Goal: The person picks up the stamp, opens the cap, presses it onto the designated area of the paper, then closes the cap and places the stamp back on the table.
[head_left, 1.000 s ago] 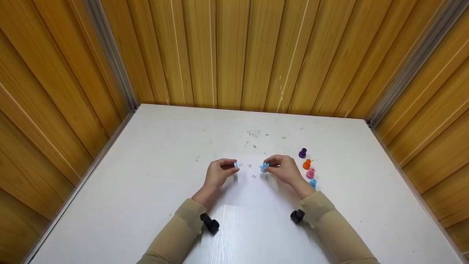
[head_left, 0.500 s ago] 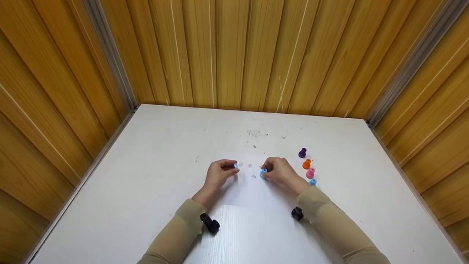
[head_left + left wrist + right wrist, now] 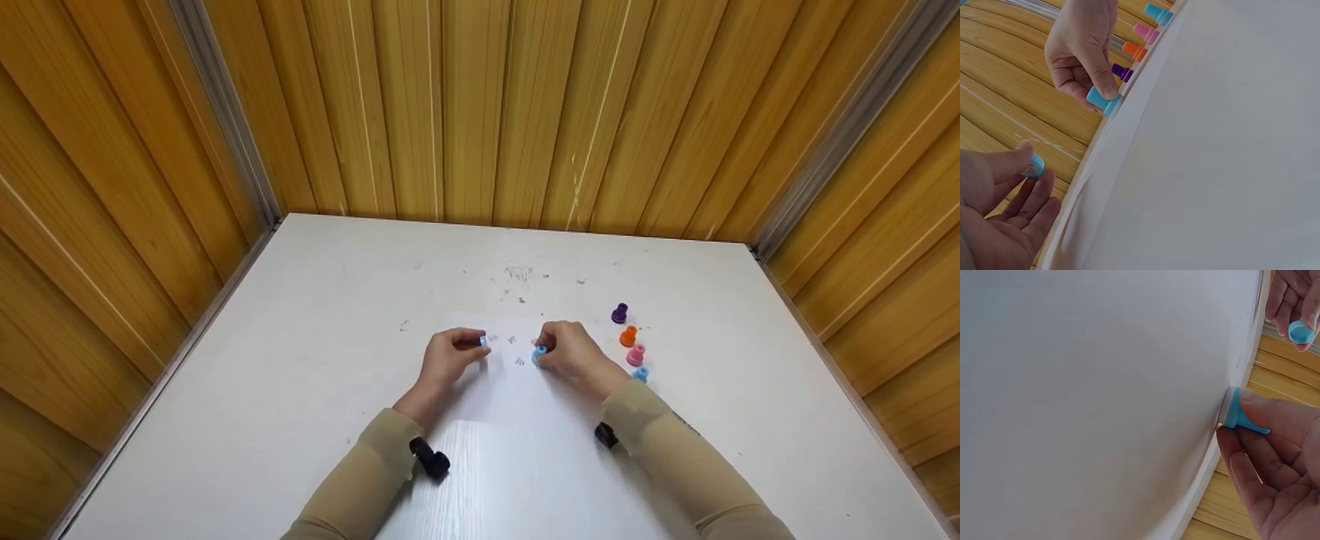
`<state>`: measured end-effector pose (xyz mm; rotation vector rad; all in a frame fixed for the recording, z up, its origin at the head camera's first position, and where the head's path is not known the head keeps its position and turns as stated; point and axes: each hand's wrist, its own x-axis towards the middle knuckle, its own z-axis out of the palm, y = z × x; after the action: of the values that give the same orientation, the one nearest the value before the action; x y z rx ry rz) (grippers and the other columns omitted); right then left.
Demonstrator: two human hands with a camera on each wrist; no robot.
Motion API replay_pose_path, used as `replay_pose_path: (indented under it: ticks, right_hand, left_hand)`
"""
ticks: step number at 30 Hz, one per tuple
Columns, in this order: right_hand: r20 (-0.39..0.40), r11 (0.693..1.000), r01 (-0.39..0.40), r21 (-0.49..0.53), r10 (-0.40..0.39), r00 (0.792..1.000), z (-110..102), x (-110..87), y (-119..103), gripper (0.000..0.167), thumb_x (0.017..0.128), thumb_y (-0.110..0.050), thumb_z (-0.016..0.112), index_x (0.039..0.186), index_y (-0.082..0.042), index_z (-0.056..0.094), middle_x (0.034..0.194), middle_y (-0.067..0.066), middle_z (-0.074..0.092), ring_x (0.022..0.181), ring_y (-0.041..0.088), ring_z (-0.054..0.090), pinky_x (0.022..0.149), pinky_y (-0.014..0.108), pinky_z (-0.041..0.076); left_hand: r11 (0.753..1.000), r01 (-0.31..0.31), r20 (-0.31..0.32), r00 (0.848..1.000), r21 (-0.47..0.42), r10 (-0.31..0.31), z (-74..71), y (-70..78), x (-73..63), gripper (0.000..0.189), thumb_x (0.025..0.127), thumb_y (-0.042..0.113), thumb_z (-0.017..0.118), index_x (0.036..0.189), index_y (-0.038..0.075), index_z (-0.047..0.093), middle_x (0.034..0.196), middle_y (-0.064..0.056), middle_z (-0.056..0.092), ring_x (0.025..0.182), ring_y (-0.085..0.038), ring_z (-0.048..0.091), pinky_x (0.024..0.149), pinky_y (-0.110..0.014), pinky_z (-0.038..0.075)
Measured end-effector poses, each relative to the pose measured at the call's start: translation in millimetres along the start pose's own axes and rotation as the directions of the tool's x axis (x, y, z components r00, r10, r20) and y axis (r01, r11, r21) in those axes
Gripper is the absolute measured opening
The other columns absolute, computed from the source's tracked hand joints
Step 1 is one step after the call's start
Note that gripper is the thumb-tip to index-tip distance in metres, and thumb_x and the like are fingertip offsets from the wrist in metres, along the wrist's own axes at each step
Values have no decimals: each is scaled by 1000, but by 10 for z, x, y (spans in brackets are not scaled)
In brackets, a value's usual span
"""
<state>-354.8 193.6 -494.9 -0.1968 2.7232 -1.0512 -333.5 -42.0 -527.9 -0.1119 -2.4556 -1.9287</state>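
My left hand (image 3: 446,356) pinches a small light-blue stamp cap (image 3: 1033,166) between thumb and fingertips, above the left part of a white paper sheet (image 3: 495,401). In the right wrist view the cap's hollow side shows. With thumb and fingers, my right hand (image 3: 576,351) grips a light-blue stamp (image 3: 538,355) by its handle. The stamp stands upright, its base right at the paper in both wrist views. Several small printed marks (image 3: 519,361) lie on the sheet between the hands, one partly hidden by the right fingers.
Right of the sheet, a purple stamp (image 3: 619,313), an orange stamp (image 3: 628,336), a pink stamp (image 3: 636,355) and another light-blue stamp (image 3: 640,373) stand in a row. Dark scuffs (image 3: 518,274) mark the white table (image 3: 337,300) behind. Wood-look panels (image 3: 465,112) enclose it.
My right hand has brought the light-blue stamp a little nearer to me and down onto the paper, where it stays over the last half second. My left hand keeps its place with the cap.
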Motion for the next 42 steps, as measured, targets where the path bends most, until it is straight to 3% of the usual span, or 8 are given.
replay_pose_path:
  ticks: [7, 13, 19, 32, 37, 42]
  right_hand:
    - [8, 999, 36, -4, -36, 999, 25, 2, 12, 16, 85, 0, 80, 93, -10, 70, 93, 5, 68, 88, 21, 59, 86, 31, 58]
    - [-6, 999, 49, -10, -49, 999, 0, 27, 4, 19, 82, 3, 81, 91, -9, 71, 92, 6, 69, 88, 20, 59, 79, 27, 54]
    - [11, 1000, -7, 19, 7, 1000, -6, 13, 1, 18, 84, 3, 79, 92, -11, 70, 95, 6, 68, 92, 22, 59, 84, 28, 55]
    - [12, 999, -22, 32, 21, 1000, 20, -38, -28, 17, 86, 1, 79, 94, -10, 69, 99, 6, 68, 94, 23, 60, 96, 36, 58]
    - [14, 999, -23, 44, 22, 1000, 31, -40, -22, 17, 86, 1, 79, 94, -11, 69, 97, 6, 67, 94, 23, 60, 94, 34, 58]
    - [-8, 999, 39, -5, -39, 999, 35, -32, -20, 18, 82, 4, 80, 90, -9, 70, 90, 6, 67, 88, 20, 58, 83, 29, 55]
  left_hand:
    - [1000, 18, -1, 1000, 1, -18, -12, -31, -20, 32, 87, 7, 81, 117, 0, 75, 110, -14, 76, 98, -19, 72, 84, -26, 62]
    - [1000, -12, -8, 1000, 15, 12, -14, -7, -16, 31, 87, 7, 81, 117, -2, 75, 110, -15, 77, 99, -21, 73, 84, -27, 61]
    - [1000, -12, -4, 1000, 20, 12, -6, 6, -22, 32, 88, 7, 81, 117, -2, 74, 111, -17, 77, 100, -22, 73, 84, -27, 62]
    - [1000, 0, 8, 1000, 3, 0, -17, -5, -41, 31, 87, 6, 81, 117, -1, 75, 108, -14, 76, 94, -17, 71, 82, -26, 61]
    - [1000, -2, 6, 1000, 5, 2, -21, -27, -36, 30, 87, 6, 80, 116, 0, 75, 108, -14, 76, 94, -16, 71, 82, -26, 61]
    - [1000, 5, 5, 1000, 2, -5, -21, -32, -47, 30, 88, 7, 80, 117, 0, 75, 110, -14, 76, 98, -19, 72, 84, -26, 62]
